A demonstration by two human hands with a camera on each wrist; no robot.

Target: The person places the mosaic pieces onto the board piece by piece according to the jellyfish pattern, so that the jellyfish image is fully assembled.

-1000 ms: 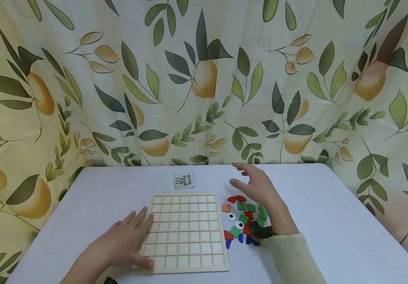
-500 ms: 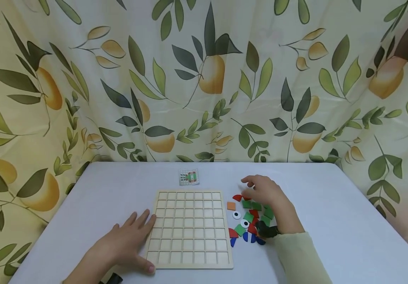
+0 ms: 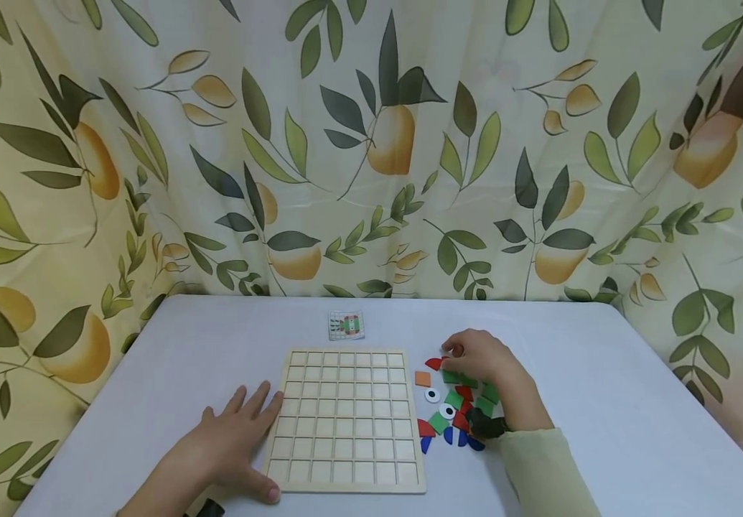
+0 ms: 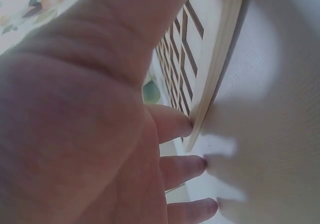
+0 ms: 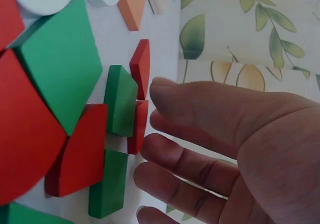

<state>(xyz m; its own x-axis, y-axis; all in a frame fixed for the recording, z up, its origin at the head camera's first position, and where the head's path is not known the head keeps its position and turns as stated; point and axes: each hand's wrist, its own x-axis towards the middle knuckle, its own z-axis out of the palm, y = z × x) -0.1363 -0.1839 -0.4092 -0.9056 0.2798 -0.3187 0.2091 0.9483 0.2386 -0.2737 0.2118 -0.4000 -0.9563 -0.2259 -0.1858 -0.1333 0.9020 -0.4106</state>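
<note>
My left hand (image 3: 229, 441) lies spread along the left side of a pale wooden grid board (image 3: 348, 422). In the left wrist view one fingertip touches the board's edge (image 4: 220, 59), and other fingertips rest on the table. My right hand (image 3: 487, 359) hovers low over the far end of a pile of coloured pieces, fingers loosely bent. Close to its fingertips in the right wrist view lie a red piece (image 5: 137, 126) and a green square (image 5: 121, 102). A gap shows between thumb (image 5: 172, 99) and fingers, with nothing seen held.
Red, green and blue pieces, an orange square (image 3: 423, 378) and two white discs with black dots, one an eye-like disc (image 3: 432, 395), lie right of the board. A small picture card (image 3: 347, 325) lies behind it on the white table (image 3: 604, 402). A patterned curtain (image 3: 371, 215) hangs beyond.
My right hand has come down toward the far red pieces, its fingers and thumb drawing closer together. The left hand stays at the board. The head view has shifted slightly.
</note>
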